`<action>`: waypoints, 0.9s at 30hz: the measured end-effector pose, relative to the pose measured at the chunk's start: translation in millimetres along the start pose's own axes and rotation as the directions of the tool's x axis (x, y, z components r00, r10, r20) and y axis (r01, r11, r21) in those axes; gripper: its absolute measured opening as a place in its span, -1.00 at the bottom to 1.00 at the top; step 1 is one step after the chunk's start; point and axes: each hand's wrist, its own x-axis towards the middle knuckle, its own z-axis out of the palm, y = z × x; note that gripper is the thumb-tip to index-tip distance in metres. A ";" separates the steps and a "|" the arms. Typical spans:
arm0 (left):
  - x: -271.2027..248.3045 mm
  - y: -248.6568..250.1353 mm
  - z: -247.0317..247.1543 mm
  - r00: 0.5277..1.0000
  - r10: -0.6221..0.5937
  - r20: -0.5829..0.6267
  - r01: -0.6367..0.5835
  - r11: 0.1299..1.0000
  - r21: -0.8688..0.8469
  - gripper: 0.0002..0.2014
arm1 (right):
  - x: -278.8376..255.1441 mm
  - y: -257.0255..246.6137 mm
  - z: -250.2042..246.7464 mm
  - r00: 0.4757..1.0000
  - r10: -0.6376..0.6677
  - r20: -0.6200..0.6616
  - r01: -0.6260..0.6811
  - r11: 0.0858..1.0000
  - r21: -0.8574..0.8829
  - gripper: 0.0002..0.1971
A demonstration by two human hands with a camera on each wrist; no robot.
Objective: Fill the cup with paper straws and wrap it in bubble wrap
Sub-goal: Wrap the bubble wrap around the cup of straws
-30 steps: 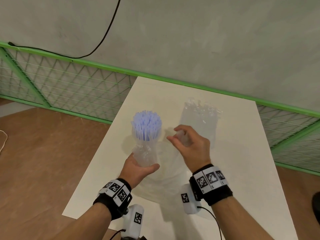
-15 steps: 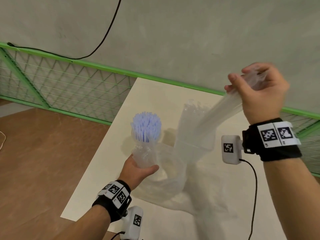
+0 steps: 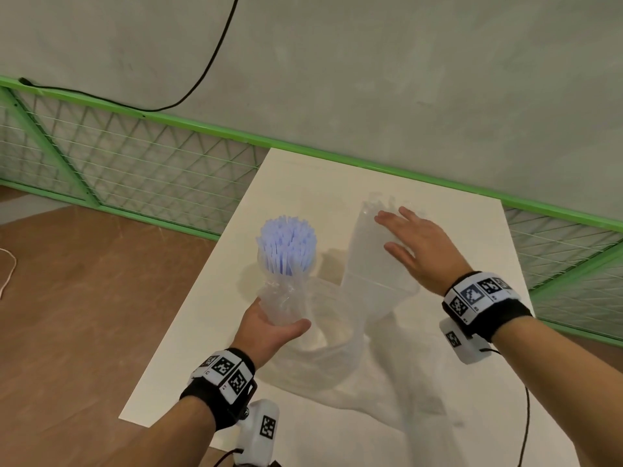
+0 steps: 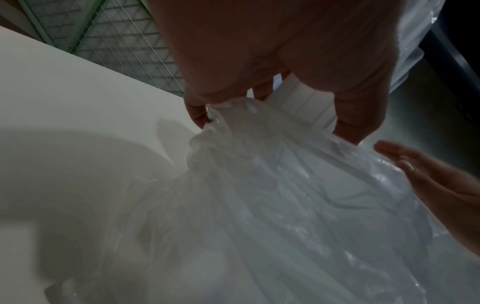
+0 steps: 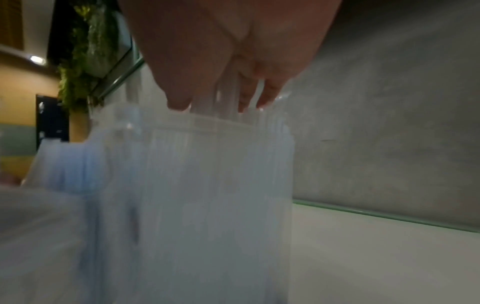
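A clear cup (image 3: 283,306) packed with pale blue paper straws (image 3: 286,244) stands near the left edge of the white table (image 3: 202,348). My left hand (image 3: 274,326) grips its base, where bubble wrap is bunched round it; the thumb (image 4: 348,127) presses the film. A long sheet of bubble wrap (image 3: 367,264) loops from the cup and stands up to the right. My right hand (image 3: 404,237) lies against that upright sheet with straight fingers (image 5: 179,98) at its top edge. The wrap (image 5: 194,185) fills the right wrist view.
More bubble wrap (image 3: 337,375) trails across the table toward its near edge. A green-framed wire fence (image 3: 135,170) and a grey wall stand behind the table. Brown floor (image 3: 84,315) lies to the left. A black cable (image 3: 209,62) hangs on the wall.
My right hand first pinched the wrap and pulled it high to the right, then came down and now lies flat on the standing sheet. My left hand stayed on the cup.
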 end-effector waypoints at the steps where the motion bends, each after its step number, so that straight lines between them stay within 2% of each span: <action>1: 0.1 0.0 0.2 1.000 0.001 -0.001 -0.001 1.000 -0.003 -0.36 | -3.2 1.0 2.0 0.997 0.011 0.074 -0.009 1.000 -0.020 -0.47; 4: 1.4 -1.5 0.4 1.000 0.004 -0.005 -0.004 1.000 -0.011 -0.34 | -12.6 -2.4 3.4 0.974 0.039 0.225 -0.019 0.996 -0.088 -0.39; 6: 1.7 -1.8 1.0 1.000 0.002 -0.005 -0.002 1.000 -0.015 -0.33 | -16.4 -4.6 2.7 0.963 0.049 0.264 -0.006 0.987 -0.160 -0.35; 8: 2.1 -2.1 1.1 1.000 0.004 -0.002 -0.004 1.000 -0.020 -0.35 | -15.1 -12.0 -3.9 0.971 0.055 0.231 -0.002 0.974 -0.225 -0.31; 10: 1.7 -2.6 1.7 1.000 0.012 0.012 -0.012 1.000 -0.022 -0.31 | -13.5 -32.4 -14.6 0.997 0.005 0.073 0.011 0.974 -0.227 -0.32; 12: 1.0 -4.1 2.5 0.999 0.018 0.026 -0.017 1.000 -0.025 -0.26 | -12.5 -63.1 -17.8 0.988 -0.112 -0.109 0.100 0.989 -0.112 -0.43; 13: 0.1 -4.3 3.0 0.999 0.021 0.033 -0.020 0.999 -0.026 -0.27 | -11.9 -78.9 -14.4 0.977 -0.161 -0.141 0.161 0.987 -0.010 -0.47; 14: -1.3 -3.8 3.9 0.999 0.029 0.040 -0.028 0.999 -0.024 -0.28 | -11.7 -93.9 -9.0 0.978 -0.176 -0.108 0.189 0.975 0.118 -0.46; 16: -3.7 -1.6 5.3 0.997 0.053 0.062 -0.052 0.999 -0.006 -0.28 | -12.7 -115.4 4.5 0.987 -0.142 0.070 0.110 0.932 0.347 -0.25; 18: -5.2 -0.2 6.0 0.992 0.083 0.098 -0.084 0.996 -0.002 -0.30 | -13.2 -122.8 17.7 0.971 -0.116 0.211 0.011 0.896 0.443 0.02; 20: -6.4 0.7 5.7 0.987 0.095 0.132 -0.094 0.996 -0.010 -0.31 | -12.0 -123.5 25.9 0.957 -0.109 0.270 -0.042 0.867 0.497 0.17; 23: -5.0 -1.3 5.7 0.982 0.086 0.169 -0.090 0.996 0.014 -0.32 | -9.7 -122.3 32.2 0.951 -0.103 0.292 -0.091 0.808 0.582 0.18; 27: -2.6 -4.8 5.2 0.981 0.082 0.174 -0.087 0.996 0.020 -0.35 | -10.5 -122.1 42.9 0.967 -0.122 0.225 -0.036 0.806 0.591 -0.04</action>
